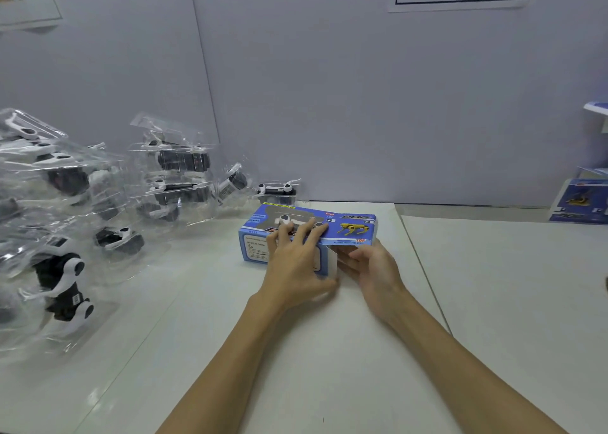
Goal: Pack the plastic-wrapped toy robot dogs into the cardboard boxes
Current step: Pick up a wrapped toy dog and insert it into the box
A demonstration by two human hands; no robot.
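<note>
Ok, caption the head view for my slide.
Both hands close a blue toy box beside bagged robot dogs.

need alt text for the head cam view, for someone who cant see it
Two bare hands work on a blue cardboard box on a white table: the left hand presses its top, the right hand holds its white end flap. Plastic-wrapped toy robot dogs lie piled at left.

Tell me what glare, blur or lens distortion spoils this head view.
Head view: glare streaks the clear wrap on the toy dogs at left; wide-angle bending curves the table edge and wall seams; left hand slightly smeared on the blue box; lighting even, shadows soft.
</note>
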